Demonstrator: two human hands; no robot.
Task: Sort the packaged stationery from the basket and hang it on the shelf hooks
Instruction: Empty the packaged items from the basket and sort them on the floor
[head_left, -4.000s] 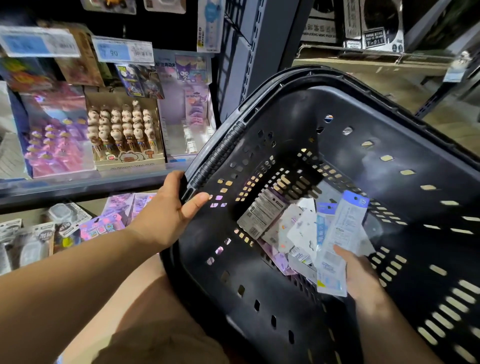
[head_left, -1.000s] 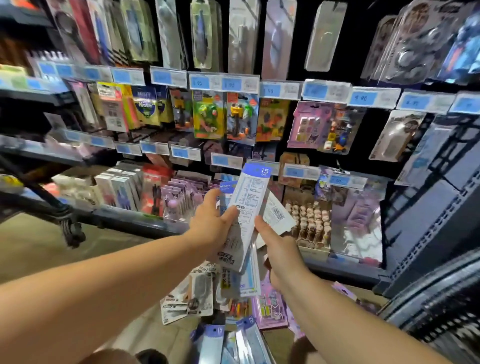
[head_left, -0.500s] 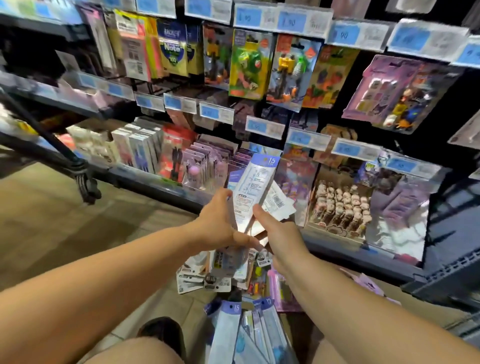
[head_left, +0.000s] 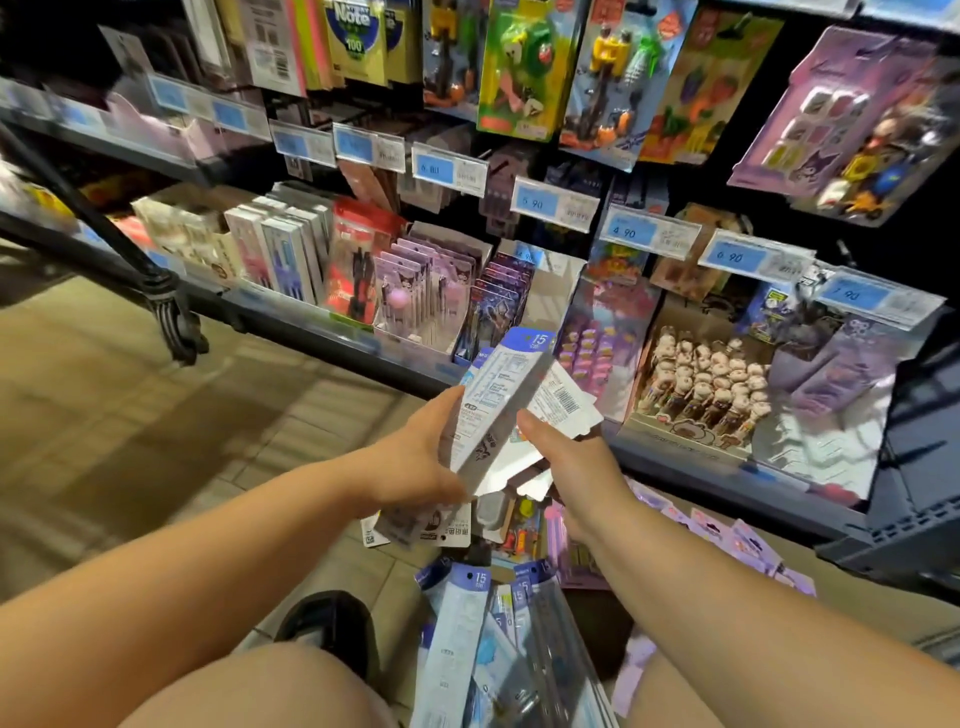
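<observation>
One ruler packet (head_left: 498, 405) pinched by left hand (head_left: 415, 457), several cards (head_left: 563, 402) by right hand (head_left: 571, 462)

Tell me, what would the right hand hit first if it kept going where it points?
Probably the blue-topped pack in the left hand: the right hand, holding white cards, points up and left, its thumb against that pack. Depth beyond is unclear.

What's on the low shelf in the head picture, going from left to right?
White boxes → red pack → purple pen packs → dark blue packs → little figure pens → lilac packs.
</observation>
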